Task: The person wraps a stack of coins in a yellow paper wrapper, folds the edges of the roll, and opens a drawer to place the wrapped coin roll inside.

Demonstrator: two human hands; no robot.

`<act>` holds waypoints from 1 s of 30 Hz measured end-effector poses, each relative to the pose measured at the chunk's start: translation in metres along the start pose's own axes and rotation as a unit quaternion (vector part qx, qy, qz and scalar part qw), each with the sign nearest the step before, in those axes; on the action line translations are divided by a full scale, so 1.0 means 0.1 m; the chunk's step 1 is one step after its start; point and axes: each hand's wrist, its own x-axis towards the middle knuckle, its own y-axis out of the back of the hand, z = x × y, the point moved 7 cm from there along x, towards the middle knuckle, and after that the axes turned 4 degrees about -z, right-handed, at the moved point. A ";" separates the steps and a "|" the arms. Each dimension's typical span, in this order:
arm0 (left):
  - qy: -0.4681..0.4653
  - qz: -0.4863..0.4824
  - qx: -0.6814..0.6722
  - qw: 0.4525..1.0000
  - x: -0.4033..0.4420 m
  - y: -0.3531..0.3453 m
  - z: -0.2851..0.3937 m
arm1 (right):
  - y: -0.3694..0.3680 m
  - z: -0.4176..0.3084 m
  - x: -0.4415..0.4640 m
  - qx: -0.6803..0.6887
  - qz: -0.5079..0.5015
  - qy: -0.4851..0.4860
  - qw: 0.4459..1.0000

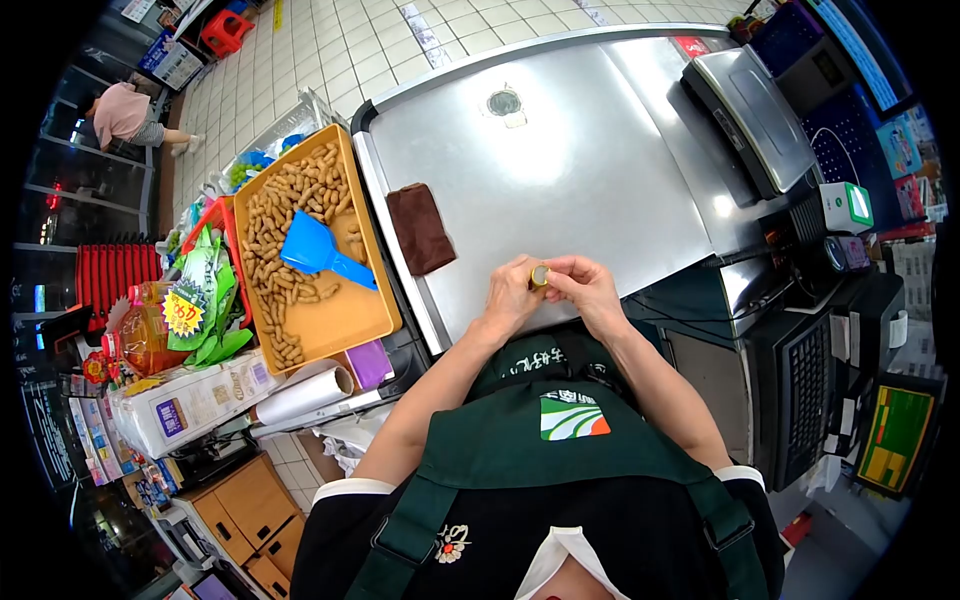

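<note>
Just above the front edge of the steel counter (pixel 590 190), my two hands meet at a small round thing (pixel 539 275) with a gold-yellow side and a paler face. Its kind is too small to make out. The fingers of my left hand (pixel 510 292) are closed round it from the left. From the other side my right hand (pixel 588 288) pinches it between thumb and fingers. A folded dark brown cloth (pixel 420 228) lies on the counter to the left of my hands, apart from them.
Left of the counter stands an orange tray (pixel 345 325) of peanuts (pixel 290 215) with a blue scoop (pixel 315 248). A scanner-scale (pixel 750 120) is at the back right, a keyboard (pixel 803 400) at the right. A paper roll (pixel 305 392) lies below the tray. Another person (pixel 125 112) is far left.
</note>
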 end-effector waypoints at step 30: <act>-0.015 -0.027 -0.018 0.999 0.02 -0.02 -0.01 | 0.03 -0.08 -0.03 -0.032 0.058 0.060 0.996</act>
